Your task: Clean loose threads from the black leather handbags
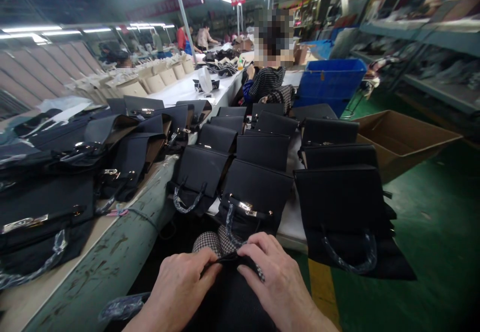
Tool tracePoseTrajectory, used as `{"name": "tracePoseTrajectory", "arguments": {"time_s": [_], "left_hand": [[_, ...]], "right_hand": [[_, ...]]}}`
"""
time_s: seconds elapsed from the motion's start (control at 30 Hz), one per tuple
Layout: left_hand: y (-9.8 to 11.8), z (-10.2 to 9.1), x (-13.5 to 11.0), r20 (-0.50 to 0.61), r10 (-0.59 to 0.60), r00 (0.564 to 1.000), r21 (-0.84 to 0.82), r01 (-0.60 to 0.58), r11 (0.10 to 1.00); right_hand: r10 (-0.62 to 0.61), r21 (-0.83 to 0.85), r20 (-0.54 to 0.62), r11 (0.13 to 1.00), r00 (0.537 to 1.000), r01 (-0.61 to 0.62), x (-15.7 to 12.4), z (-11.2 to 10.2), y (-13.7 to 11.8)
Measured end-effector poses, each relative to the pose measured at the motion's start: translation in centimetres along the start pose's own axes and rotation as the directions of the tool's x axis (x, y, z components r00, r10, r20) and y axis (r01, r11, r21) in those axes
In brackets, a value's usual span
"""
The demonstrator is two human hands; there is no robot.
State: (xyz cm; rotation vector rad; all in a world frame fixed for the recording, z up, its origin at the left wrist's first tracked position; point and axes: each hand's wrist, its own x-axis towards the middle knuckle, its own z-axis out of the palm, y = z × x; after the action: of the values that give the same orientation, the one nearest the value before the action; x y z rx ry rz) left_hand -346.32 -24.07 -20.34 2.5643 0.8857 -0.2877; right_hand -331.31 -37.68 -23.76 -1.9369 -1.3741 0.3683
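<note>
**Both hands pinch a black bag on the lap**

We have our left hand (180,292) and right hand (279,284) low in the middle of the view, fingers drawn in narrow and pinching the top edge of a black bag (228,299) that lies on our lap. The thumbs and forefingers of both hands meet the bag's rim, the two hands close together but not touching.

Just beyond our hands, rows of finished black handbags (258,192) stand on a white table (292,227), several with plastic-wrapped handles hanging over its near edge. To our left runs a worn green bench (123,252) stacked with more black bags (45,207). A seated person (268,79) works farther along. On the green floor to our right sit a cardboard box (403,142) and a blue bin (330,82).
</note>
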Motion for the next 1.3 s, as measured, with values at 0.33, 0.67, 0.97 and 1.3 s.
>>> {"name": "tracePoseTrajectory", "arguments": {"time_s": [0.33, 0.67, 0.97, 1.3], "left_hand": [[0.6, -0.5, 0.6, -0.001, 0.009, 1.0, 0.076, -0.009, 0.997], [0.8, -0.8, 0.6, 0.008, -0.002, 1.0, 0.091, 0.001, 0.996], [0.5, -0.8, 0.6, -0.008, 0.013, 1.0, 0.01, -0.013, 1.0], [0.8, -0.7, 0.3, -0.019, -0.02, 1.0, 0.003, 0.02, 1.0]], "right_hand": [[-0.011, -0.152, 0.153, 0.988, 0.988, 0.034, 1.8, -1.1, -0.5], [0.067, 0.134, 0.206, 0.986, 0.976, -0.096, 3.5, -0.9, 0.2], [0.195, 0.505, 0.341, 0.787, 0.92, -0.354, 3.5, -0.6, 0.4], [0.239, 0.369, 0.05, 0.898, 0.97, -0.24, 0.6, 0.0, 0.5]]}}
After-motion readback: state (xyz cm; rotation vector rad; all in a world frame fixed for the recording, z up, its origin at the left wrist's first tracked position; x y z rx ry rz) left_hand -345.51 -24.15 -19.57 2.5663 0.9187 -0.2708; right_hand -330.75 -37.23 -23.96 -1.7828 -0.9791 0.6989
